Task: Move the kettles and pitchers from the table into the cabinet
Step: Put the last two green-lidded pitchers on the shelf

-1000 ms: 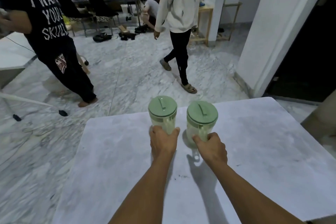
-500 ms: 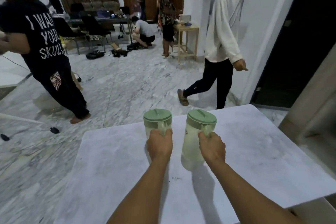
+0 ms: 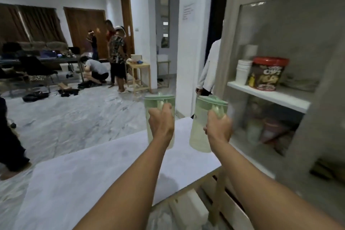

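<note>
Green-lidded pitchers hang upright above the counter [image 3: 112, 164], the left hand [image 3: 160, 123] gripping one [image 3: 169, 101], the right hand [image 3: 218, 129] the other [image 3: 200, 123]. The cabinet [image 3: 270, 95] opens to their right, nearer the right hand.

Pitchers [image 3: 200, 127] pale green, clear w/ green lids; table [image 3: 104, 170] white; floor [image 3: 74, 123] grey-white marble; tub [image 3: 266, 74] red-lidded.

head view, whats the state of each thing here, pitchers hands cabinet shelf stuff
left green-lidded clear plastic pitcher: lid on, upright, lifted off the table
right green-lidded clear plastic pitcher: lid on, tilted, lifted
left hand: closed on the left pitcher's handle
right hand: closed on the right pitcher's handle
grey cabinet: open-fronted
red-lidded snack tub: lid on, upright on the upper shelf
stack of white cups: upright beside the tub
</note>
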The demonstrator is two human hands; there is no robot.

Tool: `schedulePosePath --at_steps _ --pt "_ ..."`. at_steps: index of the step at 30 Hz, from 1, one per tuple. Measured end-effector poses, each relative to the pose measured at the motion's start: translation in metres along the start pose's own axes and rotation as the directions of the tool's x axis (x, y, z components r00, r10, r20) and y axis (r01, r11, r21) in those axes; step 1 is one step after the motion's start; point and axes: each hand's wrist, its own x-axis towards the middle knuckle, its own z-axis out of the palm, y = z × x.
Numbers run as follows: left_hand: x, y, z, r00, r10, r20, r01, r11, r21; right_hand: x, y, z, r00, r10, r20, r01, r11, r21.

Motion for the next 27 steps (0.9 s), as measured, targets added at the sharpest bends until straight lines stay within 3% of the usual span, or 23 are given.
schedulePosePath --at_steps 4,9,13,19,22,27 --pt "-0.053 0.032 0.079 0.984 0.086 0.156 -0.079 0.996 -0.049 0.026 -0.031 -0.093 0.955 -0.118 -0.271 0.131 0.991 0.031" --pt "-0.130 0.070 0.192 0.921 0.171 0.350 -0.127 0.981 -0.144 0.061 -0.067 -0.216 0.828 -0.229 -0.511 0.244 0.969 -0.038" --pt "-0.204 0.094 0.288 0.825 0.256 0.504 -0.135 0.955 -0.263 0.101 -0.078 -0.317 0.692 -0.261 -0.673 0.261 0.960 -0.104" --pt "-0.313 0.096 0.421 0.658 0.276 0.700 -0.069 0.948 -0.309 0.159 -0.056 -0.466 0.509 -0.334 -0.794 0.216 0.942 -0.258" --pt "-0.355 0.080 0.477 0.577 0.278 0.768 -0.018 0.945 -0.328 0.190 -0.033 -0.526 0.485 -0.333 -0.808 0.145 0.942 -0.301" --pt "-0.384 0.050 0.563 0.486 0.248 0.838 0.001 0.959 -0.284 0.243 0.005 -0.596 0.539 -0.273 -0.797 0.048 0.954 -0.295"
